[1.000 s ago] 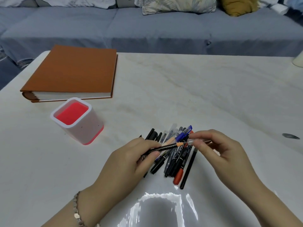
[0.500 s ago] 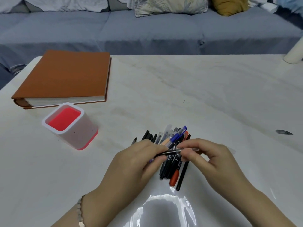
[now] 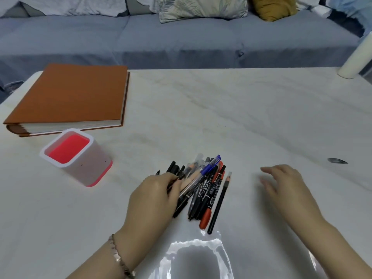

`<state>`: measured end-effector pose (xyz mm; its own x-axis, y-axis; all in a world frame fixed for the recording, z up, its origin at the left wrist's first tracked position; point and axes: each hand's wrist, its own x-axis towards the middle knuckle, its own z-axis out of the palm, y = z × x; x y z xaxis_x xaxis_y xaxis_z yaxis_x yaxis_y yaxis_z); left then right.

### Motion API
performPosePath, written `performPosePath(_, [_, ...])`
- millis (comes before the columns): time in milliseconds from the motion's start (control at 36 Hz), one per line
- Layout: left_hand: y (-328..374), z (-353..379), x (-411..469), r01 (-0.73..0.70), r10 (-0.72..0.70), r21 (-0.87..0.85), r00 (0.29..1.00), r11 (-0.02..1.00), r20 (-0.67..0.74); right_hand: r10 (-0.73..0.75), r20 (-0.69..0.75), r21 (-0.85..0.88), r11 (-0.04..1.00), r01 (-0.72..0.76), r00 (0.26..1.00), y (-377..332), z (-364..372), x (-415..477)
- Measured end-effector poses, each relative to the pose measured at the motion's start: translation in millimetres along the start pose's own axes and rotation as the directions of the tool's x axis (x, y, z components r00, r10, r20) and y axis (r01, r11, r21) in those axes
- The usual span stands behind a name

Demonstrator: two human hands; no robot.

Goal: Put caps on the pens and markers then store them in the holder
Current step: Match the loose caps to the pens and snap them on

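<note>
Left hand (image 3: 155,198) curled round a black pen (image 3: 171,185) in the pile (image 3: 203,188), right hand (image 3: 281,186) spread empty at three o'clock, holder (image 3: 86,170) at ten: pulling the pen out may scatter loose neighbours.

Domestic living room. A blue-grey upholstered sofa (image 3: 181,41) runs the full width of the upper frame, carrying loose cushions: a leaf-print cushion (image 3: 203,7) at top centre and a mustard cushion (image 3: 273,7) at upper right. Directly before it stands a low white marble-pattern table (image 3: 221,109). A thick brown-covered album (image 3: 70,95) lies at the table's left. Furnishings are soft and household in kind.
</note>
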<state>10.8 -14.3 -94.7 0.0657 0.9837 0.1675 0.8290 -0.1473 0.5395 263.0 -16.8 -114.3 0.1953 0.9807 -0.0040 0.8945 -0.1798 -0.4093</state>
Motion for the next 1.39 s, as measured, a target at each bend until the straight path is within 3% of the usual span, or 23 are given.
performPosePath(111, [-16.1,8.9,3.6,0.096,-0.097,0.068,0.995,0.993,0.004,0.122,0.074,-0.148,0.983,-0.11,0.99,15.8,10.2,3.3])
performPosePath(333, [-25.8,20.5,4.7,0.135,-0.144,0.086,0.982,0.987,0.118,-0.018,0.106,-0.16,0.986,0.035,0.994,-3.7,24.3,-0.2])
performPosePath(500, [-49.8,9.2,8.1,0.189,-0.19,0.103,0.982,0.976,-0.006,-0.077,0.105,0.176,0.983,0.058,0.992,-31.4,14.9,-5.2])
performPosePath(639, [-57.6,6.0,16.2,0.267,-0.297,0.215,0.948,0.939,0.118,-0.106,0.082,0.49,0.87,0.053,0.991,-47.8,5.2,-13.3])
performPosePath(917, [-65.5,2.8,11.0,0.288,-0.308,0.174,0.946,0.942,0.101,-0.066,0.127,0.692,0.721,-0.041,0.99,-75.6,0.8,-22.1])
performPosePath(1028, [-55.5,-5.7,6.5,0.26,-0.25,-0.09,0.963,0.962,0.105,-0.009,0.155,0.803,0.583,-0.121,0.988,-85.7,-1.7,-21.9])
performPosePath(1222, [-24.8,-26.9,-6.9,0.124,-0.058,-0.414,0.984,0.902,0.17,0.056,0.284,0.945,0.152,-0.289,0.957,-110.0,-4.9,-22.1])
performPosePath(1278, [-20.2,-29.5,-9.4,0.111,-0.032,-0.444,0.983,0.889,0.18,0.047,0.3,0.948,0.096,-0.303,0.953,-115.3,-5.6,-22.9])
performPosePath(1389, [-16.8,-31.9,-12.9,0.103,-0.012,-0.451,0.98,0.886,0.199,0.039,0.274,0.956,0.094,-0.277,0.961,-119.2,-3.9,-24.6])
